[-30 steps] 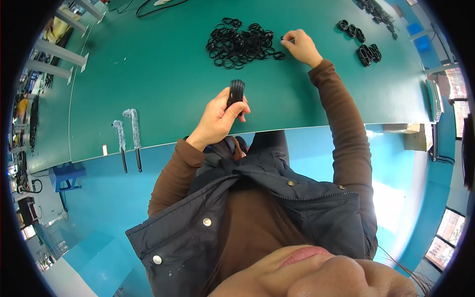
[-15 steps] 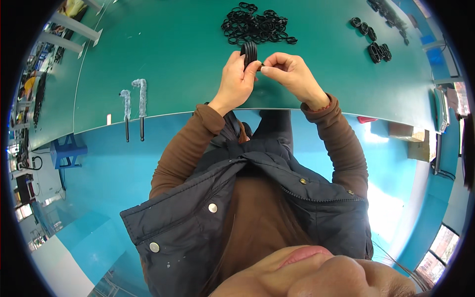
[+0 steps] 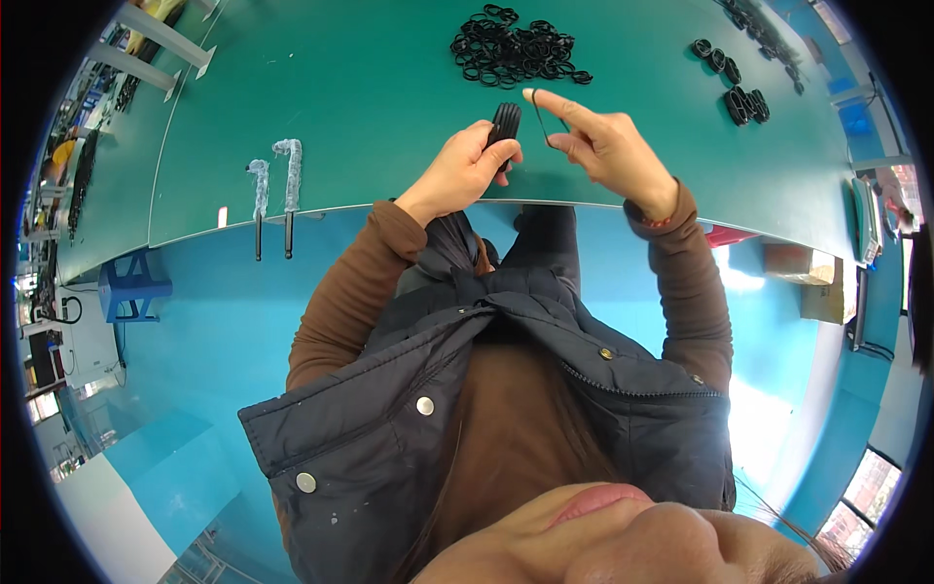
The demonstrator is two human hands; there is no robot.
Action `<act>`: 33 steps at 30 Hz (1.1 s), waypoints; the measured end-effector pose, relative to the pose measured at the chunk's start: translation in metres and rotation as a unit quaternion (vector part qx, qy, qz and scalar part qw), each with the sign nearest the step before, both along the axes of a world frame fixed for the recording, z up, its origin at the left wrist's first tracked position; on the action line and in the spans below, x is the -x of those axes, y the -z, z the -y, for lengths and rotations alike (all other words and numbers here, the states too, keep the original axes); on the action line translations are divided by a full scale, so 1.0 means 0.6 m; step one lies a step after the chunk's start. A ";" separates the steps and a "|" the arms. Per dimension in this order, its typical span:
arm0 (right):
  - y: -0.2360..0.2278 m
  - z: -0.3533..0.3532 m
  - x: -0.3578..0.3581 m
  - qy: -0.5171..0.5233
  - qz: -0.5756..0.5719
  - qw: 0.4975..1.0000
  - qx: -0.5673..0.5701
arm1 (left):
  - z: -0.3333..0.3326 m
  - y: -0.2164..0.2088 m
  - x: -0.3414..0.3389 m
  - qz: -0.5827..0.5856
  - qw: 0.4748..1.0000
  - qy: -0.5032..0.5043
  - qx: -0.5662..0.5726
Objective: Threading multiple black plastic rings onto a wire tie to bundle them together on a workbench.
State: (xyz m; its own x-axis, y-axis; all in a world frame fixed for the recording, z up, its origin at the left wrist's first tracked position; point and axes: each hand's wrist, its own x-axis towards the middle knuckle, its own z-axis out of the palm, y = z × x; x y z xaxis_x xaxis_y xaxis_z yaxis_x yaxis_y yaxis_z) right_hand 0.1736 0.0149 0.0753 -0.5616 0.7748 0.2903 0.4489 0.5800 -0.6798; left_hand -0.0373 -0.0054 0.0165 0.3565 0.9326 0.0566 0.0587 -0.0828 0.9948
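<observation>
Gripped upright in my left hand [image 3: 460,171] is a bundle of black rings or coils [image 3: 505,123], pressed side by side. My right hand [image 3: 623,158] is just to its right, apart from the bundle. Index finger and thumb are spread there, with a thin black band [image 3: 541,118] looped over the fingertips and pulled taut between them. Beyond both hands a loose pile of black rings [image 3: 511,51] lies on the green table [image 3: 341,107].
Several black coiled bundles [image 3: 746,105] stand at the right, with more dark items [image 3: 764,37] behind them. Two rods partly wrapped in clear plastic [image 3: 289,200] overhang the table's front edge at the left. A blue stool [image 3: 134,287] is below; cardboard boxes [image 3: 803,265] sit at the right.
My right hand has drawn away from the bundle to the right, and its pinched fingers have spread, stretching the black band. My left hand has shifted slightly right and nearer with the bundle.
</observation>
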 end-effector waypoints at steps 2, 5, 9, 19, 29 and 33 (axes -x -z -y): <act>-0.022 -0.008 0.002 -0.032 0.113 0.992 -0.056 | -0.001 -0.011 0.004 -0.063 0.995 0.071 -0.009; -0.028 -0.010 0.017 -0.076 0.179 0.976 -0.102 | -0.003 -0.030 0.004 -0.067 0.978 0.196 -0.005; -0.054 -0.022 0.030 -0.129 0.308 0.943 -0.007 | -0.003 -0.031 0.006 -0.044 0.965 0.257 0.026; -0.034 -0.019 0.036 -0.177 0.281 0.943 0.008 | -0.007 0.000 -0.001 -0.019 0.965 0.262 0.000; 0.066 -0.012 -0.027 -0.137 -0.295 0.799 0.506 | -0.005 0.000 0.027 0.362 0.921 0.092 0.109; 0.071 -0.005 -0.043 -0.117 -0.281 0.798 0.520 | -0.011 0.002 0.044 0.331 0.933 0.073 0.121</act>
State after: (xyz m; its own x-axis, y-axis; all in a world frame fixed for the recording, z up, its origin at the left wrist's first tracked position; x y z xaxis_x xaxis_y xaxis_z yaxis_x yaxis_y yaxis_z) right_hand 0.1995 0.0180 0.0324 -0.7335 0.6538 -0.1860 -0.1331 -0.4065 -0.9039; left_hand -0.0637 0.0013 0.0153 0.4414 0.8913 0.1038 -0.5691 0.1886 0.8003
